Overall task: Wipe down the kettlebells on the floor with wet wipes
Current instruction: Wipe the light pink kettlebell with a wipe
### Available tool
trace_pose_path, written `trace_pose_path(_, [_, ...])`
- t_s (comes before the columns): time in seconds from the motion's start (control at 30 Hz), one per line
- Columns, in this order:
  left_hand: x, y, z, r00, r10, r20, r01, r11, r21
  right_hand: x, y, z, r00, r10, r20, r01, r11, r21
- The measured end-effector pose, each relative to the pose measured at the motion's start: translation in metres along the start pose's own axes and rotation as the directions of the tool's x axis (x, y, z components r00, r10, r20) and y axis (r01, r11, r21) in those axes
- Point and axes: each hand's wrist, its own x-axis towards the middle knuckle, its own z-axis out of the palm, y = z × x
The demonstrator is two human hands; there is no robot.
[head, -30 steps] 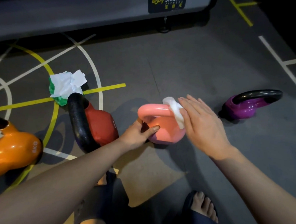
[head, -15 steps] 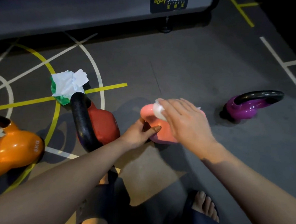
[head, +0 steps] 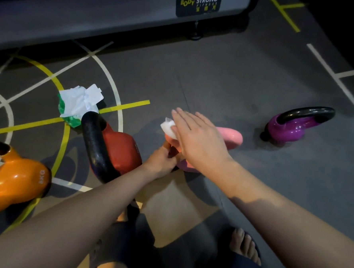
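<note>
A pink kettlebell (head: 232,137) lies on the floor in the middle, mostly covered by my hands. My right hand (head: 198,141) lies flat on it with straight fingers and presses a white wet wipe (head: 168,129) against its left end. My left hand (head: 160,159) grips the kettlebell's near left side with curled fingers. To the left lie a red kettlebell (head: 121,149) with a black handle and an orange one (head: 15,182). A purple kettlebell (head: 286,130) lies to the right.
A green pack with crumpled white wipes (head: 78,103) sits on the floor behind the red kettlebell. A grey machine base (head: 117,12) runs along the back. My sandalled foot (head: 244,245) is at the bottom, on the grey floor with painted lines.
My right hand has slid the wipe leftward across the pink kettlebell, from its right end to its left end. My left hand has kept its hold.
</note>
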Motion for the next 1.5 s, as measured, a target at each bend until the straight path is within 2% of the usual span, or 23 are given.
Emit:
trace_pose_path(0.07, [-0.001, 0.000, 0.001, 1.000, 0.012, -0.010, -0.012, 0.999, -0.033, -0.012, 0.016, -0.008, 0.999, -0.032, -0.026, 0.031, 0.999, -0.014])
trace_pose_path(0.13, [-0.001, 0.000, 0.002, 1.000, 0.022, -0.022, -0.023, 0.998, -0.054, -0.030, 0.041, -0.017, 0.997, -0.005, -0.081, 0.002, 0.999, -0.033])
trace_pose_path(0.23, [-0.002, 0.000, 0.004, 0.999, 0.022, -0.036, -0.023, 0.999, -0.027, -0.051, 0.070, -0.026, 0.989, 0.111, -0.095, -0.112, 0.994, -0.012])
trace_pose_path(0.37, [0.005, 0.006, 0.001, 1.000, 0.007, -0.026, -0.008, 0.999, -0.046, -0.048, 0.063, -0.020, 0.963, 0.261, -0.062, -0.257, 0.964, 0.060])
trace_pose_path(0.53, [0.032, 0.032, -0.010, 0.994, 0.005, 0.106, 0.001, 0.999, -0.054, -0.044, 0.063, -0.019, 0.949, 0.314, -0.018, -0.315, 0.949, -0.029])
trace_pose_path(0.67, [0.046, 0.052, -0.009, 0.981, 0.037, 0.190, -0.031, 0.999, -0.038, -0.036, 0.058, -0.017, 0.933, 0.357, -0.033, -0.356, 0.909, -0.215])
trace_pose_path(0.77, [0.045, 0.051, -0.002, 0.984, 0.047, 0.172, -0.029, 0.994, -0.105, -0.028, 0.048, -0.009, 0.947, 0.314, -0.075, -0.321, 0.898, -0.301])
trace_pose_path(0.83, [0.046, 0.043, 0.002, 0.987, 0.032, 0.157, 0.006, 0.971, -0.238, -0.024, 0.043, -0.004, 0.956, 0.288, -0.065, -0.292, 0.890, -0.350])
trace_pose_path(0.93, [0.044, 0.044, 0.009, 0.995, 0.012, 0.096, 0.019, 0.949, -0.314, -0.018, 0.054, -0.003, 0.969, 0.245, -0.036, -0.238, 0.887, -0.396])
trace_pose_path(1.13, [0.043, 0.069, 0.036, 0.993, -0.054, -0.102, 0.006, 0.907, -0.422, 0.021, 0.119, -0.016, 0.996, 0.045, 0.082, -0.022, 0.964, -0.264])
trace_pose_path(1.27, [0.041, 0.043, 0.048, 0.990, -0.068, -0.120, 0.038, 0.972, -0.234, -0.017, 0.109, -0.027, 0.995, -0.037, 0.093, 0.054, 0.982, -0.182])
trace_pose_path(1.43, [0.038, 0.043, 0.039, 0.998, -0.001, -0.058, -0.002, 0.998, -0.062, -0.024, 0.083, -0.025, 0.983, 0.176, 0.061, -0.163, 0.971, -0.173])
trace_pose_path(1.5, [0.041, 0.048, 0.033, 1.000, -0.002, 0.001, 0.002, 0.999, 0.054, -0.011, 0.062, -0.016, 0.986, 0.152, 0.067, -0.136, 0.970, -0.203])
